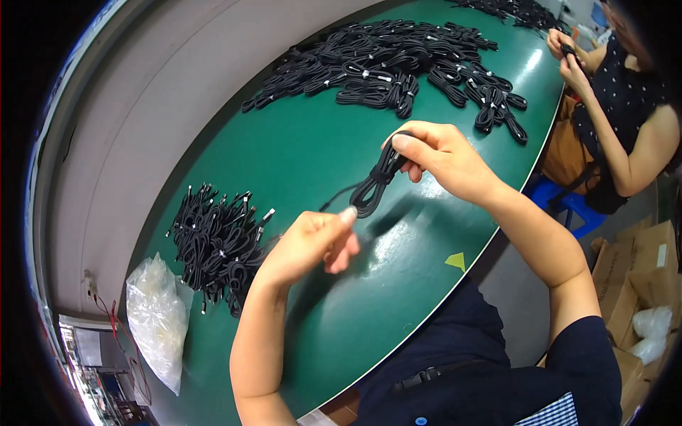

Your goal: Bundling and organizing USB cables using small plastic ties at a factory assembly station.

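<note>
A bundle of black cable, folded into loops and bound round its middle, hangs tilted over the table in front of me. My right hand grips its upper end between thumb and fingers. At the lower loops is my left hand, the thumb tip at their edge and the other fingers apart from it, blurred by motion. One loose cable end sticks out leftward near that thumb. Left of my left hand lies a pile of black cables with light metal plugs.
More bundled black cables spread across the far side of the green table. A clear plastic bag lies at the left, a yellow tape piece near the front edge. A co-worker sits at the right, beside cardboard boxes.
</note>
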`<state>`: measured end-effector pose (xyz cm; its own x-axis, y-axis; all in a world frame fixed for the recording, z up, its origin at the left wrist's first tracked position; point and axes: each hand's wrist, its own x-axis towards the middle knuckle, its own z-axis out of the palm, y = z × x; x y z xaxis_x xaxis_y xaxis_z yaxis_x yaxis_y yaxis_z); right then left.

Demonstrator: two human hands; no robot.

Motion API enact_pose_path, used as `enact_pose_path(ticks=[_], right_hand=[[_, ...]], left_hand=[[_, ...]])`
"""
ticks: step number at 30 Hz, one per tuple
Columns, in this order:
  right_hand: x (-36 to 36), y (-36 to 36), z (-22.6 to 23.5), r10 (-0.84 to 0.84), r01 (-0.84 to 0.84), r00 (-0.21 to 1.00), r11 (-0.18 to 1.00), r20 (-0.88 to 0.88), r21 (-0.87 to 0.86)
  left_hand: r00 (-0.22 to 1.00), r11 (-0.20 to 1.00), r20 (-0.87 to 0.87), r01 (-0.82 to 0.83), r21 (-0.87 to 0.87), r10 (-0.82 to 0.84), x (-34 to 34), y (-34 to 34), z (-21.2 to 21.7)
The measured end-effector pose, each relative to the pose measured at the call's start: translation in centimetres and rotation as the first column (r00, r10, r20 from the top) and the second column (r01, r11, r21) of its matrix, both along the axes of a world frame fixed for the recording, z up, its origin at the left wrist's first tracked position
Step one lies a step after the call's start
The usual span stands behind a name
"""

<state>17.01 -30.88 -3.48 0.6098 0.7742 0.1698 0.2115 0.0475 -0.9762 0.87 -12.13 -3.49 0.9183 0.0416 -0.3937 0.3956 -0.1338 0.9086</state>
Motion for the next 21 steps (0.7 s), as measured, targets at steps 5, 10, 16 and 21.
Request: enact_pose_path(ticks=[5, 10, 16, 21], right_hand=[[-0.1, -0.1, 0.2, 0.239, -0.239, 0.971, 0.966, -0.009, -0.095], [-0.6, 0.9, -0.2, 0.301, -0.297, 0.946, 0.954, -0.121, 0.047], [-1.7, 0.9, -1.6, 0.126, -0.114, 0.974, 0.991, -0.186, 0.073], [-2.3, 0.9, -2.0, 0.042, -0.04, 0.999, 0.994, -0.022, 0.099]], left_hand=[[0.772, 0.888, 0.604, -0.402, 0.223, 0.198, 0.3, -2.9, 1.9], [0.883, 0.978, 0.421, -0.175, -0.117, 0.208, 1.1, -4.0, 0.4], [0.891, 0.867, 0.237, -0.265, -0.422, 0.388, 1.8, -4.3, -1.0], [0.844, 0.936, 0.407, -0.304, -0.176, 0.351, 2.0, -5.6, -1.5]])
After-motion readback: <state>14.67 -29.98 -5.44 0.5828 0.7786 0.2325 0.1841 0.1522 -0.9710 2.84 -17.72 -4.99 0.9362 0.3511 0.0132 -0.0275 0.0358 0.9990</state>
